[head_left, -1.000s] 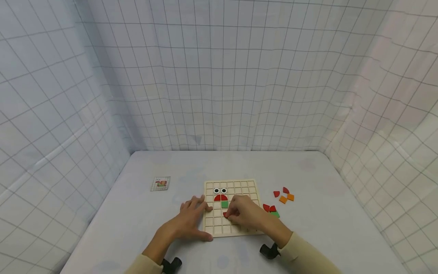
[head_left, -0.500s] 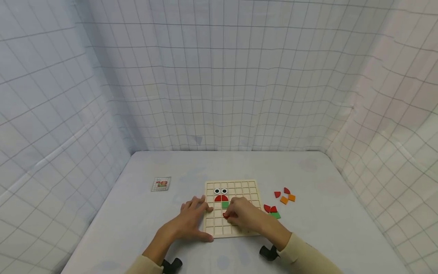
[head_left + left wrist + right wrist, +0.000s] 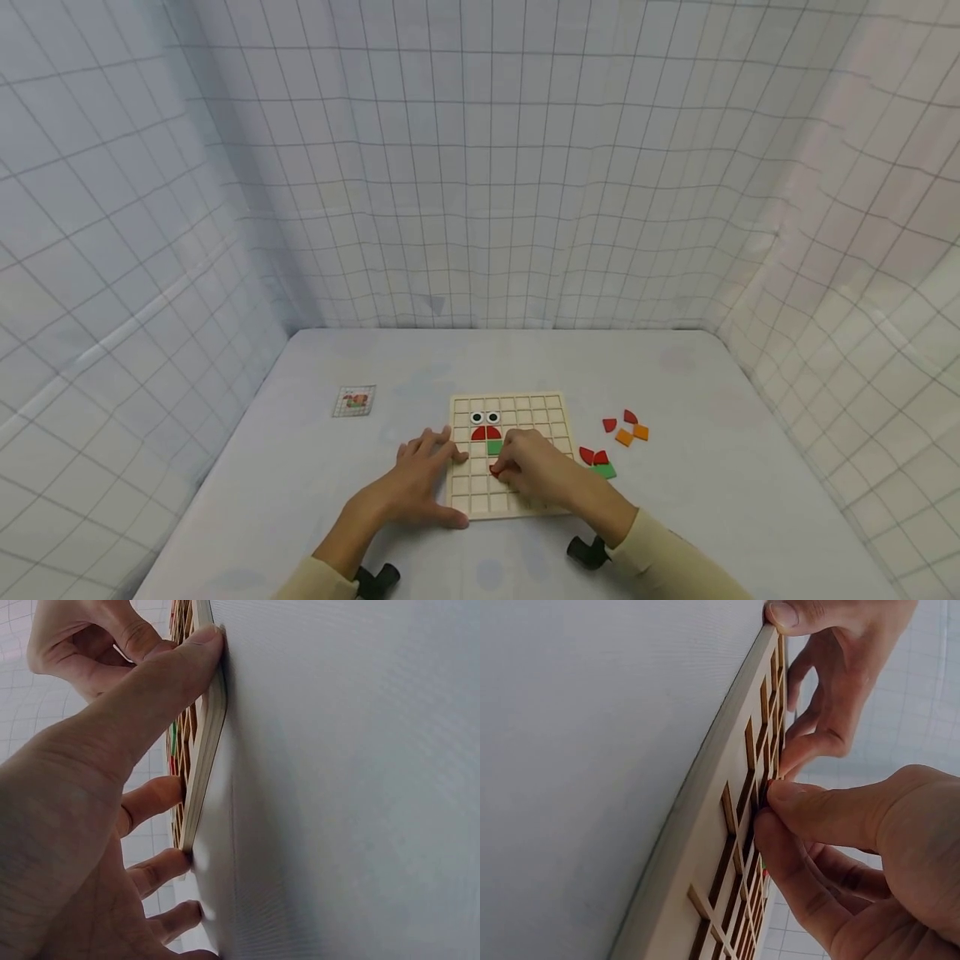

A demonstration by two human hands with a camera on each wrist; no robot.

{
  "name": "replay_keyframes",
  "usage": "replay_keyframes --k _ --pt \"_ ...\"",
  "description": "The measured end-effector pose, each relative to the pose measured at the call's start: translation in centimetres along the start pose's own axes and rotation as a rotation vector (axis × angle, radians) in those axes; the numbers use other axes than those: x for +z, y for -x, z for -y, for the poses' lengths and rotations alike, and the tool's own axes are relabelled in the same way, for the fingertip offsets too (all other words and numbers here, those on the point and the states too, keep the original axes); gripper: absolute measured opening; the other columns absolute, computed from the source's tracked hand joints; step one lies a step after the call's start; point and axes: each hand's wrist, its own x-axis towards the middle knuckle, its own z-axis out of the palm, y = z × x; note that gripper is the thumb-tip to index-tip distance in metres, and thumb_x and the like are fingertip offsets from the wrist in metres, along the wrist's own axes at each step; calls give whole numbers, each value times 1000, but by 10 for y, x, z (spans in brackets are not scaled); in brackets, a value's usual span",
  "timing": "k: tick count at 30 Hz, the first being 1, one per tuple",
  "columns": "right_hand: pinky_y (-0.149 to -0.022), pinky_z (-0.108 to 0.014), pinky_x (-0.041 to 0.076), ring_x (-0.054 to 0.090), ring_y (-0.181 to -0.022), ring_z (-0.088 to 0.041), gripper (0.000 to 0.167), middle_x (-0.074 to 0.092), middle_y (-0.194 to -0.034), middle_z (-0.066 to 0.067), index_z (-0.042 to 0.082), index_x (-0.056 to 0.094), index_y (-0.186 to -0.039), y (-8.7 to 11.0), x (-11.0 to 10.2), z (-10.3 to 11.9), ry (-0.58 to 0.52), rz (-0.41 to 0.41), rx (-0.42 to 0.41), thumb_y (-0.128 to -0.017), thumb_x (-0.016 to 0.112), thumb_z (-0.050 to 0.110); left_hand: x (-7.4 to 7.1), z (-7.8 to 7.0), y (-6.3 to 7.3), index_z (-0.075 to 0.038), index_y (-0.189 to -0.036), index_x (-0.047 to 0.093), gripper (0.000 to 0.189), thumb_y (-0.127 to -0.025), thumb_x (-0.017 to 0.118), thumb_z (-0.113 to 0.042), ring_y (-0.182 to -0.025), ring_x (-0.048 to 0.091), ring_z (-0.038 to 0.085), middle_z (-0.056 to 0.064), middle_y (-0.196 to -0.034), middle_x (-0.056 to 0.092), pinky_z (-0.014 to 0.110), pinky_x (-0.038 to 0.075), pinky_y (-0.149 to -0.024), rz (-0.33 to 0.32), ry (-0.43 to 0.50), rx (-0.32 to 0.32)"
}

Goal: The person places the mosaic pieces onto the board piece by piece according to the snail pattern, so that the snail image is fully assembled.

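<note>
My right hand (image 3: 534, 465) pinches a small red quarter-circle tile (image 3: 493, 470) between thumb and index finger, low over a cell of the wooden grid board (image 3: 460, 487). In the right wrist view only a sliver of the red tile (image 3: 769, 782) shows by the thumb tip. My left hand (image 3: 416, 481) lies spread along the board's left side, its thumb on the near corner and a fingertip on the grid. On the board are two eye tiles (image 3: 484, 417), two red quarter-circle tiles (image 3: 486, 433) side by side beneath them, and a green square tile (image 3: 494, 447).
Right of the board lie loose red quarter-circle tiles (image 3: 587, 455), a green tile (image 3: 604, 471) and two orange square tiles (image 3: 625, 437). A small picture card (image 3: 354, 401) with a gridded design rests at the left back. White gridded cloth walls (image 3: 495, 208) surround the table.
Both hands keep their places, the right one pinching the red tile at the same spot on the board. Only the head view shifts slightly.
</note>
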Motion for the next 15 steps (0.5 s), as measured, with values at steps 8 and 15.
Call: replay_keyframes --k 8,15 --pt "-72 -15 55 61 -84 -3 9 79 -99 -7 0 92 -108 -6 3 1 27 -83 -36 -102 86 -2 -2 -1 1 -16 -151 64 89 -82 107 -51 -170 30 67 29 -189 30 87 22 -135 -16 13 11" --pt "-71 -16 56 61 -83 -4 8 79 -96 -7 1 93 -104 -8 9 0 34 -111 -22 -100 87 -4 -1 -2 3 -17 -148 66 85 -81 108 -50 -170 31 66 28 -190 31 86 22 -136 -11 25 0"
